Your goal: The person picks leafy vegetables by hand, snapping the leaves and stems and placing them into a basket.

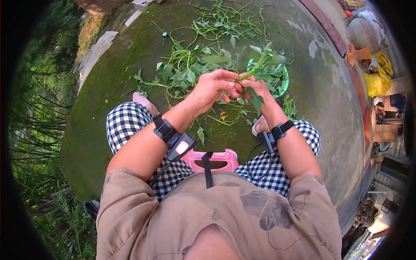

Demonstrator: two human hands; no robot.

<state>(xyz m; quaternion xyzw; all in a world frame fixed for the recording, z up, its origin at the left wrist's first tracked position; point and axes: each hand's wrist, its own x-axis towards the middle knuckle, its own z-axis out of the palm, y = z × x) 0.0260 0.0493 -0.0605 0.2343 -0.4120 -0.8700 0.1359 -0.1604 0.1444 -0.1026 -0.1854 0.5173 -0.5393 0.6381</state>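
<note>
Where our two hands meet, a leafy sprig (262,64) is held upward and outward, its leaves partly over a green basket (285,83). Our right hand (259,90) is closed, pinching the stems near their lower end. Our left hand (214,89) has its fingers curled, with the fingertips at the same stems; we cannot tell how firmly they grip. More leaves fill the visible part of the basket. To its left, and beyond it, tangled green vines (184,63) lie spread over the mossy ground (138,52), and a small yellow leaf (223,115) lies nearer to us. Between our knees, in black-and-white checked trousers (128,123), is a pink plastic object (232,160) with an oblong opening. Strapped devices sit on both wrists. At the far right is a yellow bag (376,83); dense foliage (41,130) borders the left
</note>
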